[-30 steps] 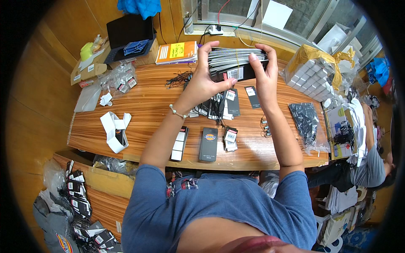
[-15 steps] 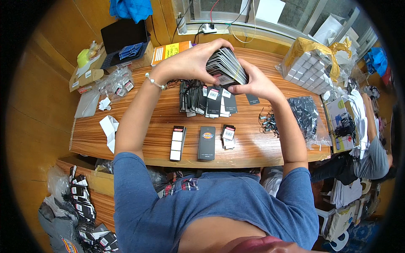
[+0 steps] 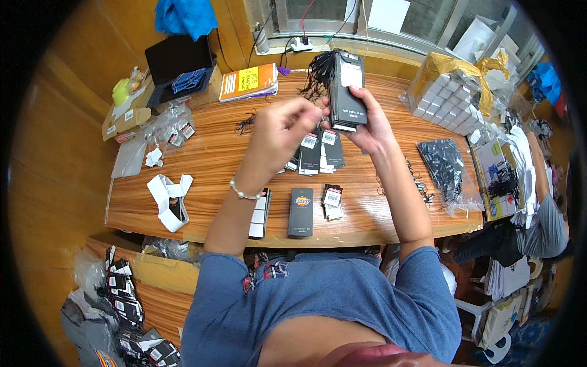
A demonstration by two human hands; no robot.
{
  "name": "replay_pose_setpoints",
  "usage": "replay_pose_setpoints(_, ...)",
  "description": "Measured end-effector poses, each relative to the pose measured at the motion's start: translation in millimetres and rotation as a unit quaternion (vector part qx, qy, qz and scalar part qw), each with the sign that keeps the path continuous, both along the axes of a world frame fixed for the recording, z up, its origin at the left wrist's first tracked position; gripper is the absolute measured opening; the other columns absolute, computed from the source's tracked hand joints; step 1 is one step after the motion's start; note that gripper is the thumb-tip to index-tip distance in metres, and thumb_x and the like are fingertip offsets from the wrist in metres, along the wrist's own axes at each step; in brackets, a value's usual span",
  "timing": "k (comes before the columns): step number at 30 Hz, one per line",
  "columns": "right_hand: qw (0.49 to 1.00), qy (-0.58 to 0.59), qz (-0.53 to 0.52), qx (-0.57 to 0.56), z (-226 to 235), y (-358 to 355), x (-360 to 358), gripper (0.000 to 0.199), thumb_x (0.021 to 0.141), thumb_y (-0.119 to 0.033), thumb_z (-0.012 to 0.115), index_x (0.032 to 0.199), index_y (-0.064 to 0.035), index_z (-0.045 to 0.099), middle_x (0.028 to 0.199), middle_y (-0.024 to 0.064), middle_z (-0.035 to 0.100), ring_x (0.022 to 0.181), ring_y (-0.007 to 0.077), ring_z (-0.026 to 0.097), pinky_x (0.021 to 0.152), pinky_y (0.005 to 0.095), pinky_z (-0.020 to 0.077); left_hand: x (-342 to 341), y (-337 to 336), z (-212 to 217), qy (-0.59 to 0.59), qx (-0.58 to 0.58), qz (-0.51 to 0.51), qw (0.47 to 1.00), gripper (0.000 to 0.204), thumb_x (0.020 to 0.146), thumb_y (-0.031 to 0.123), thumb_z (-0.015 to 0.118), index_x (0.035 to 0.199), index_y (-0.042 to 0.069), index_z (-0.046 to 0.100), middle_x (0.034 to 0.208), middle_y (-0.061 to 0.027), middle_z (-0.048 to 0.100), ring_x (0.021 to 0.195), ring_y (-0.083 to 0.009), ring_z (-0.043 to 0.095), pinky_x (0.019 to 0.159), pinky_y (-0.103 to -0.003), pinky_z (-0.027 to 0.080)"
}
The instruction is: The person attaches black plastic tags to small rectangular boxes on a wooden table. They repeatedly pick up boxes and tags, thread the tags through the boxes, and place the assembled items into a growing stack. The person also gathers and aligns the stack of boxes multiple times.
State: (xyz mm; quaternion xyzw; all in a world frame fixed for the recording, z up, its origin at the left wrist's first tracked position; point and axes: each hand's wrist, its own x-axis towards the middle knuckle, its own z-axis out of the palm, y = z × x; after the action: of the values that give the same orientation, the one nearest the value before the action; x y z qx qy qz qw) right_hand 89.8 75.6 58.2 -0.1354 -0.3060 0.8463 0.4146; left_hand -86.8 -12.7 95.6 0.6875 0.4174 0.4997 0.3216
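Over the far middle of the table, my right hand [image 3: 378, 127] grips a thick bundle of dark hang tags [image 3: 350, 101], held on end. Black strings [image 3: 319, 72] hang in a tangle off the bundle's upper left. Close by its lower left side, my left hand [image 3: 275, 131] has its fingers curled in a pinch; whatever is in them is too small to make out. Beneath the hands lies a loose pile of tags [image 3: 310, 160], partly covered by my left hand. Nearer the front edge are a white-labelled tag stack [image 3: 259, 221], a dark tag stack [image 3: 301, 217] and a small label stack [image 3: 332, 197].
At the right stand a plastic-wrapped block of small white boxes [image 3: 443, 104] and a bag of black strings [image 3: 449, 168]. White paper strips [image 3: 165, 205] lie left, below a clear bag [image 3: 171, 127]. Behind are a laptop [image 3: 181, 61] and orange notebooks [image 3: 247, 82]. Another person [image 3: 541, 229] sits far right.
Both hands were around the fanned bundle. Now my right hand alone holds it, squared and turned upright with its strings showing, while my left hand has drawn away toward the lower left.
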Motion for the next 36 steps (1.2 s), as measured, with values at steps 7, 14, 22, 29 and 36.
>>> replay_pose_setpoints(7, 0.999, -0.018, 0.026, 0.004, -1.4, -13.9, 0.1, 0.046, 0.084, -0.031, 0.05, 0.112, 0.0046, 0.045, 0.1, 0.021, 0.057, 0.081, 0.0287, 0.061, 0.07, 0.0431, 0.0531, 0.1, 48.3, -63.1, -0.12, -0.097, -0.104, 0.982, 0.053, 0.084, 0.053, 0.048, 0.105, 0.004, 0.049, 0.086, -0.0012, 0.058, 0.079, -0.0072, 0.053, 0.066, -0.022, 0.044)
replay_pose_setpoints(14, 0.994, 0.013, 0.104, -0.008, -10.9, -34.8, -10.4, 0.044, 0.083, -0.031, 0.051, 0.111, 0.0029, 0.047, 0.097, 0.0214, 0.058, 0.08, 0.0305, 0.061, 0.068, 0.0442, 0.0539, 11.6, 63.8, -37.9, -0.385, -0.192, -0.149, 0.89, 0.043, 0.081, 0.045, 0.059, 0.099, 0.007, 0.053, 0.078, -0.0005, 0.056, 0.063, -0.0071, 0.052, 0.052, -0.02, 0.043)
replay_pose_setpoints(22, 0.991, 0.02, 0.134, -0.003, -19.5, -42.6, -9.3, 0.047, 0.083, -0.03, 0.052, 0.116, 0.0027, 0.043, 0.097, 0.0214, 0.057, 0.079, 0.029, 0.062, 0.066, 0.0442, 0.0544, -0.9, 85.9, -55.1, -0.251, -0.108, 0.055, 0.96, 0.054, 0.077, 0.06, 0.054, 0.079, 0.006, 0.058, 0.071, -0.0011, 0.056, 0.064, -0.0106, 0.053, 0.057, -0.027, 0.044)
replay_pose_setpoints(29, 0.979, 0.053, 0.152, -0.124, -18.9, -48.8, -16.0, 0.052, 0.085, -0.031, 0.049, 0.124, 0.0011, 0.036, 0.102, 0.023, 0.054, 0.08, 0.03, 0.06, 0.064, 0.0445, 0.0548, -54.2, 104.2, -57.6, 0.143, -0.075, 0.222, 0.962, 0.069, 0.08, 0.065, 0.041, 0.062, 0.001, 0.059, 0.054, -0.006, 0.054, 0.056, -0.0137, 0.057, 0.054, -0.026, 0.043)
replay_pose_setpoints(36, 0.987, 0.027, 0.14, -0.079, -16.2, -41.2, -12.2, 0.047, 0.085, -0.032, 0.049, 0.115, 0.0034, 0.044, 0.097, 0.0208, 0.058, 0.081, 0.0283, 0.061, 0.068, 0.0433, 0.0539, -67.2, 40.9, -64.0, 0.014, -0.229, -0.152, 0.961, 0.063, 0.083, 0.063, 0.036, 0.075, 0.005, 0.06, 0.064, -0.0048, 0.058, 0.065, -0.0089, 0.057, 0.062, -0.022, 0.046)
